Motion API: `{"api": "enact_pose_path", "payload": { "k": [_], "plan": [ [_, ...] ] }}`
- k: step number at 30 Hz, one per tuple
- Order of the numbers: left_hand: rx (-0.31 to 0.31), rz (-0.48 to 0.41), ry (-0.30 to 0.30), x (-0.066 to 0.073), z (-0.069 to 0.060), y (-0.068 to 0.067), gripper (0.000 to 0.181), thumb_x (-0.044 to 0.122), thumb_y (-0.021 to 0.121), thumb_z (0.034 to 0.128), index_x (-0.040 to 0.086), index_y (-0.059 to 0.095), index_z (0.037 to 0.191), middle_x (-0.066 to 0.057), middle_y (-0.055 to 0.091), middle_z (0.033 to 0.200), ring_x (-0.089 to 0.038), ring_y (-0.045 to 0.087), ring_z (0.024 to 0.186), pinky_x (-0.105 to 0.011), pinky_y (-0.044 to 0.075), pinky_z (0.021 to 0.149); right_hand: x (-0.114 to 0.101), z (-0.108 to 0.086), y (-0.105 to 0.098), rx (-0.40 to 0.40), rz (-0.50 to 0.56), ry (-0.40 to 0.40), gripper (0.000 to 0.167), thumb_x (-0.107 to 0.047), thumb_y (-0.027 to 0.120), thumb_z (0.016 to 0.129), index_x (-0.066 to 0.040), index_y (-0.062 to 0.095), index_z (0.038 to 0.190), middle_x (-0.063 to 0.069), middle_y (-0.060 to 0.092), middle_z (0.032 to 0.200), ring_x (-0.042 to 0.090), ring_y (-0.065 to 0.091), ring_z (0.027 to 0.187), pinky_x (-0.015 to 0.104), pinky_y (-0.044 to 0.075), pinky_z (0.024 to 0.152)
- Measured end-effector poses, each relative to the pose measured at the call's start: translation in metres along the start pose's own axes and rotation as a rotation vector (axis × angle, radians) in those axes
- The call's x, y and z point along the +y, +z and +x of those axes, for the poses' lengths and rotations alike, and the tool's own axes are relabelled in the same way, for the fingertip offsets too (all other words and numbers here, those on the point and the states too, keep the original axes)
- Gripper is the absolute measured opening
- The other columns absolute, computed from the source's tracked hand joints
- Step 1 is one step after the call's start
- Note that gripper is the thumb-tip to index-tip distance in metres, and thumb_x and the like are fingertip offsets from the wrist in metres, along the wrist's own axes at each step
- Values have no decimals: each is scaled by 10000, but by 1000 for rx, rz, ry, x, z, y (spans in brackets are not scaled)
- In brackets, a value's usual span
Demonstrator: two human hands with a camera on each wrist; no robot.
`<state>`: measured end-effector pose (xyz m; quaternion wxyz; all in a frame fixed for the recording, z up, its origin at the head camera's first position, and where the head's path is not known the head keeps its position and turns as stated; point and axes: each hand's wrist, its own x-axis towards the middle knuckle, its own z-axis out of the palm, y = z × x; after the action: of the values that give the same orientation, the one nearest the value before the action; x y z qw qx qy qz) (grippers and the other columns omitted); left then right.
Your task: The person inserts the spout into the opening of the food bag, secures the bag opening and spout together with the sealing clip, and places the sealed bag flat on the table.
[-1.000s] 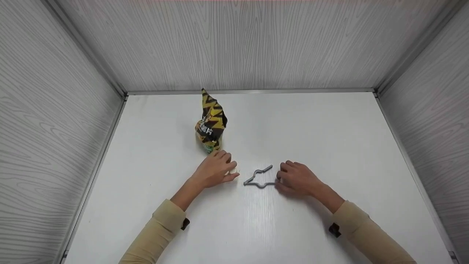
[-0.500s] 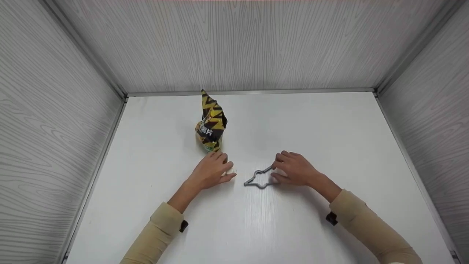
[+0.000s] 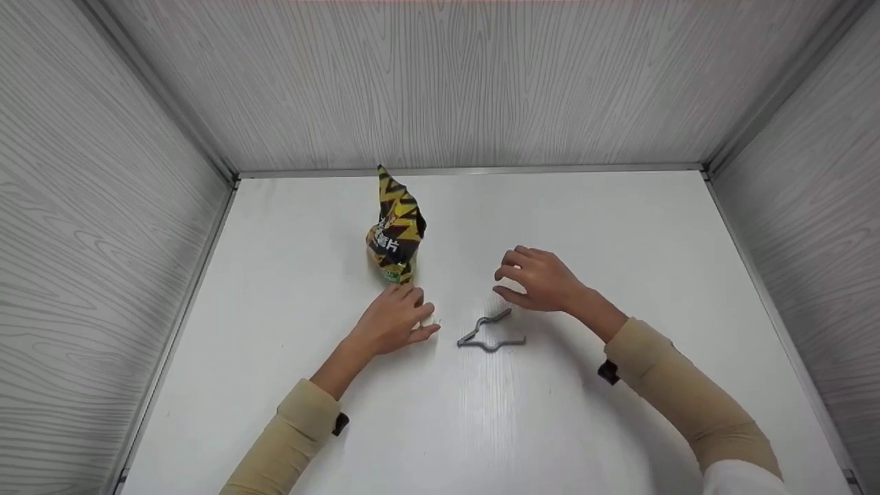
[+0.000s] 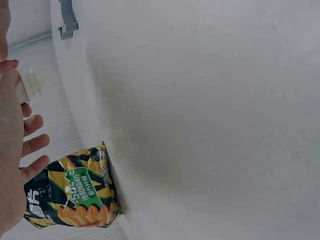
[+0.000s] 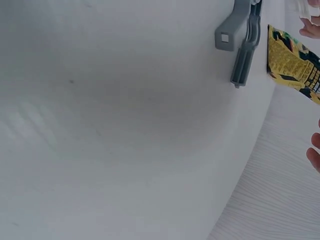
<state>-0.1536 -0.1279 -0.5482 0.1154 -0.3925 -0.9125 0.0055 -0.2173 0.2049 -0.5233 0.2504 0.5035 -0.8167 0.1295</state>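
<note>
My left hand (image 3: 390, 321) pinches a small pale, partly see-through item (image 4: 21, 92) between thumb and fingers; its kind is unclear. Just beyond this hand stands a black-and-yellow bag of chips (image 3: 397, 237), its top twisted to a peak. A grey bag-sealing clip (image 3: 489, 346) lies spread in a V on the table to the right of the left hand. My right hand (image 3: 541, 280) hovers above and beyond the clip, fingers loosely bent, holding nothing. In the right wrist view, the ends of the clip (image 5: 243, 62) show near the top.
The white tabletop (image 3: 619, 227) is enclosed by wood-grain panels, with a back wall (image 3: 440, 82) and side walls (image 3: 103, 240). Metal trim runs along the table's edges. Both forearms wear tan sleeves (image 3: 302, 423) with a small dark device under each wrist.
My right hand has left the clip, lifting and moving away toward the back and slightly left. The left hand has shifted slightly left. The clip and the bag of chips stay in place.
</note>
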Motion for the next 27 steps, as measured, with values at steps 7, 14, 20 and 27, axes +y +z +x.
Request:
{"api": "enact_pose_path", "payload": {
  "k": [7, 14, 20, 27],
  "plan": [
    [30, -11, 8, 0, -1, 2, 366, 532, 582, 1049, 178, 674, 1059, -58, 685, 1052, -252, 658, 1067, -407, 546, 931, 11, 27, -4, 20, 6, 8, 169, -260, 814, 918, -141, 722, 998, 56, 694, 965, 225, 690, 845, 361, 597, 675],
    [13, -14, -8, 0, -1, 2, 362, 538, 596, 1042, 184, 672, 1066, -64, 690, 1072, -258, 664, 1104, -408, 554, 986, 21, 52, -8, 36, 21, 70, 166, -278, 778, 957, -135, 730, 1024, 65, 706, 1004, 236, 701, 885, 383, 599, 680],
    [-9, -27, -17, -1, 0, 0, 370, 544, 591, 1043, 187, 673, 1093, -71, 689, 1093, -266, 664, 1133, -415, 555, 1012, 26, 71, -6, 37, 26, 82, 187, -301, 751, 982, -129, 726, 1051, 68, 709, 1021, 247, 709, 926, 401, 613, 712],
    [-12, -51, -28, -2, -1, 3, 371, 537, 591, 1045, 178, 668, 1098, -77, 682, 1094, -268, 654, 1114, -418, 555, 1004, 31, 90, -2, 13, 24, 103, 204, -318, 711, 1013, -130, 727, 1089, 74, 710, 1055, 253, 704, 975, 412, 614, 742]
  ]
}}
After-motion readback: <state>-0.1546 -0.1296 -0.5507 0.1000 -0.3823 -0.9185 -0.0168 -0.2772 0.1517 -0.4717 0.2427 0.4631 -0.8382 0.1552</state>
